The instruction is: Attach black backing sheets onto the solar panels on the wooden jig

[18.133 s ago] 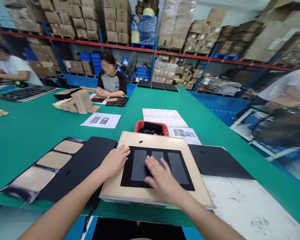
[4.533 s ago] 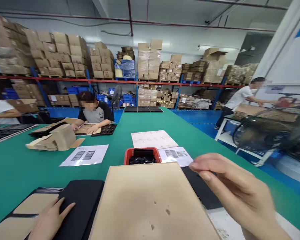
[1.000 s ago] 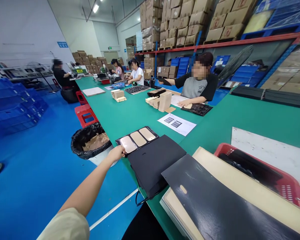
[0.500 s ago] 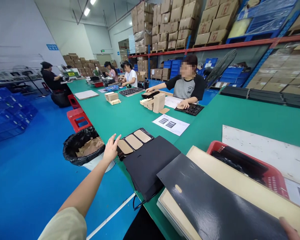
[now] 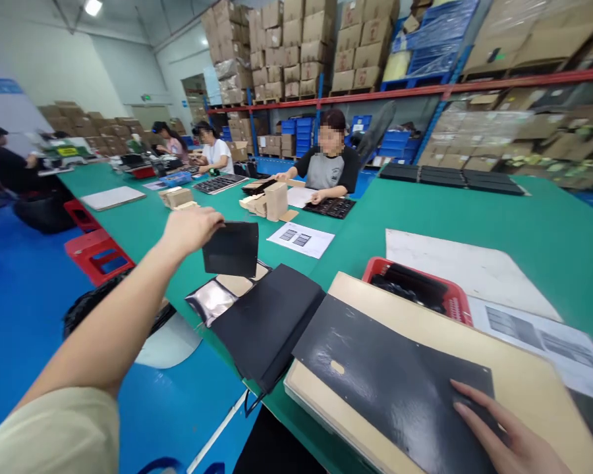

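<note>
My left hand (image 5: pixel 194 232) pinches the top edge of a small black sheet (image 5: pixel 231 251), which hangs upright above the table. Below it lies a piece with tan rounded panels (image 5: pixel 234 284) and a shiny, reflective part at its near-left end. A stack of black sheets (image 5: pixel 269 322) partly covers that piece. My right hand (image 5: pixel 508 421) rests with fingers stretched on the right end of a large glossy dark sheet (image 5: pixel 375 382). That sheet, with a small oval hole, lies on a pile of cream boards (image 5: pixel 518 368).
A red basket (image 5: pixel 457 306) of black pieces stands behind the boards. Printed papers (image 5: pixel 301 239) lie on the green table (image 5: pixel 360 220). Across it sits a co-worker (image 5: pixel 329 164) beside tan card stacks (image 5: pixel 277 201). At left are a red stool (image 5: pixel 99 253) and a bagged bin (image 5: pixel 170 342).
My left hand has lifted a black sheet up over the tan-panelled piece. My right hand has come further into view onto the glossy sheet. The view has turned right.
</note>
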`<action>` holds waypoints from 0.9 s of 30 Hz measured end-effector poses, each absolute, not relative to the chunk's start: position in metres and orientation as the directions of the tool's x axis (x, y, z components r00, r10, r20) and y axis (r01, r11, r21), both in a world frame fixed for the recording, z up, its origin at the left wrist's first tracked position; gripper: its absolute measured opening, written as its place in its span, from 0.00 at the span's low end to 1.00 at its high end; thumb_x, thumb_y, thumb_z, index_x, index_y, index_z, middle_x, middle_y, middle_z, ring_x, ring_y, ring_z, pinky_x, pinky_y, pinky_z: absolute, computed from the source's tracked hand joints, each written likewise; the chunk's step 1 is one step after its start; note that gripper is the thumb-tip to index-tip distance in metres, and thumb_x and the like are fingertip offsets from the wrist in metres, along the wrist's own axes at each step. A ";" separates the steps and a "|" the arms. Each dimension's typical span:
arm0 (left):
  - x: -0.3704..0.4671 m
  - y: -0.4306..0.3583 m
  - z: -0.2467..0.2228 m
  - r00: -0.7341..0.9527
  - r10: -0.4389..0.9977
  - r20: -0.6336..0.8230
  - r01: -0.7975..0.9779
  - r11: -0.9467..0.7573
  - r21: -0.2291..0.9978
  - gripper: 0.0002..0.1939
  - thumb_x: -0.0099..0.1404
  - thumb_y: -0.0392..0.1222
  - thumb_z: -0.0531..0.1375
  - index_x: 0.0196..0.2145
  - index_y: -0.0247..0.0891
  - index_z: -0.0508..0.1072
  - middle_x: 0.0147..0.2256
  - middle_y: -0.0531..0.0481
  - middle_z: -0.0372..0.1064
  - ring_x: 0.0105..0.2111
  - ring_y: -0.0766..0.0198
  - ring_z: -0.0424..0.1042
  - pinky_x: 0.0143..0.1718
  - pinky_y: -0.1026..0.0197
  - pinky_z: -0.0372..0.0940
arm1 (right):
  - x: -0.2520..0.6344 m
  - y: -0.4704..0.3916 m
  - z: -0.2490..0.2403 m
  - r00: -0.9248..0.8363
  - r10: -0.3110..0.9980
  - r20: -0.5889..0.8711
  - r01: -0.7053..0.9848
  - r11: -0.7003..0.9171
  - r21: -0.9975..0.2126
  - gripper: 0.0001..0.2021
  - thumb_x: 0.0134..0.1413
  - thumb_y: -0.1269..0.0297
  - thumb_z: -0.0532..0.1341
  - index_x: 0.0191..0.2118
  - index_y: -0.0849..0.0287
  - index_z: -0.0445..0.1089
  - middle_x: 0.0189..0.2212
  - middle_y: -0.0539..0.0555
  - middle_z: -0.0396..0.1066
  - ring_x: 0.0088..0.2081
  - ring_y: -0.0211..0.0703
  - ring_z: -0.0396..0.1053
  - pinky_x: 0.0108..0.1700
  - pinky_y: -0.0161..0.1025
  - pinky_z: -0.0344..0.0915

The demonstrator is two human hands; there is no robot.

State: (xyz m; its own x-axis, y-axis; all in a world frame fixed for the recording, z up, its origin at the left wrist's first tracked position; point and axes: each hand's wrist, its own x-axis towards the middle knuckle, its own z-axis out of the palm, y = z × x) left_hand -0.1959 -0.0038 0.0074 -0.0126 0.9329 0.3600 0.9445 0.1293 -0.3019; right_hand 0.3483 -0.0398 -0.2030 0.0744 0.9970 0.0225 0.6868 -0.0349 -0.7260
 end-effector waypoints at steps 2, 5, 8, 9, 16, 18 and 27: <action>-0.166 -0.005 0.030 0.047 0.922 0.384 0.941 0.088 -0.326 0.18 0.68 0.48 0.47 0.41 0.37 0.73 0.40 0.42 0.72 0.41 0.52 0.70 0.34 0.59 0.58 | 0.351 -0.043 -0.186 0.069 0.998 0.007 0.692 -0.043 -0.721 0.25 0.44 0.43 0.56 0.42 0.54 0.75 0.44 0.56 0.75 0.48 0.60 0.70 0.47 0.49 0.68; -0.126 -0.008 0.042 0.102 0.865 0.492 0.945 0.070 -0.319 0.25 0.67 0.56 0.43 0.39 0.38 0.73 0.35 0.47 0.71 0.36 0.57 0.69 0.31 0.63 0.55 | 0.359 -0.045 -0.170 0.042 0.999 -0.008 0.727 -0.036 -0.686 0.23 0.46 0.47 0.54 0.43 0.56 0.74 0.45 0.58 0.74 0.49 0.58 0.69 0.51 0.49 0.65; -0.090 -0.007 0.038 0.103 0.820 0.563 0.990 -0.030 -0.136 0.34 0.61 0.68 0.39 0.27 0.39 0.72 0.20 0.53 0.61 0.23 0.64 0.63 0.24 0.66 0.49 | 0.371 -0.047 -0.166 0.032 0.999 -0.018 0.800 -0.037 -0.599 0.21 0.52 0.53 0.51 0.46 0.55 0.73 0.43 0.59 0.73 0.45 0.56 0.70 0.47 0.50 0.66; -0.079 -0.006 0.034 0.078 0.810 0.581 0.997 -0.058 -0.053 0.35 0.58 0.71 0.40 0.22 0.39 0.70 0.17 0.54 0.55 0.20 0.67 0.59 0.23 0.66 0.47 | 0.374 -0.049 -0.167 0.042 0.999 -0.008 0.833 -0.040 -0.553 0.20 0.53 0.55 0.51 0.46 0.55 0.73 0.41 0.59 0.73 0.44 0.56 0.70 0.46 0.50 0.67; -0.011 0.003 -0.008 -0.253 0.816 0.519 0.797 -0.129 0.591 0.23 0.43 0.65 0.62 0.20 0.40 0.72 0.18 0.55 0.63 0.26 0.58 0.66 0.21 0.64 0.54 | 0.359 -0.067 -0.153 0.037 0.988 0.151 0.644 0.092 -0.760 0.32 0.48 0.52 0.63 0.60 0.47 0.58 0.64 0.56 0.48 0.63 0.57 0.47 0.60 0.56 0.52; 0.004 0.008 -0.024 -0.252 0.883 0.396 0.629 -0.162 0.760 0.20 0.43 0.59 0.65 0.26 0.40 0.75 0.26 0.54 0.72 0.30 0.55 0.70 0.25 0.61 0.61 | 0.349 -0.069 -0.145 -0.108 0.993 0.053 0.307 0.084 -0.948 0.37 0.46 0.50 0.65 0.62 0.47 0.53 0.62 0.56 0.54 0.60 0.52 0.54 0.57 0.51 0.58; 0.039 0.009 -0.098 0.028 0.999 -0.046 0.337 0.034 0.941 0.25 0.46 0.57 0.68 0.38 0.39 0.76 0.40 0.46 0.77 0.42 0.48 0.74 0.41 0.50 0.71 | 0.366 -0.085 -0.130 0.121 0.979 -0.162 0.123 -0.177 -0.977 0.18 0.42 0.47 0.67 0.24 0.58 0.67 0.21 0.48 0.66 0.24 0.37 0.61 0.27 0.36 0.62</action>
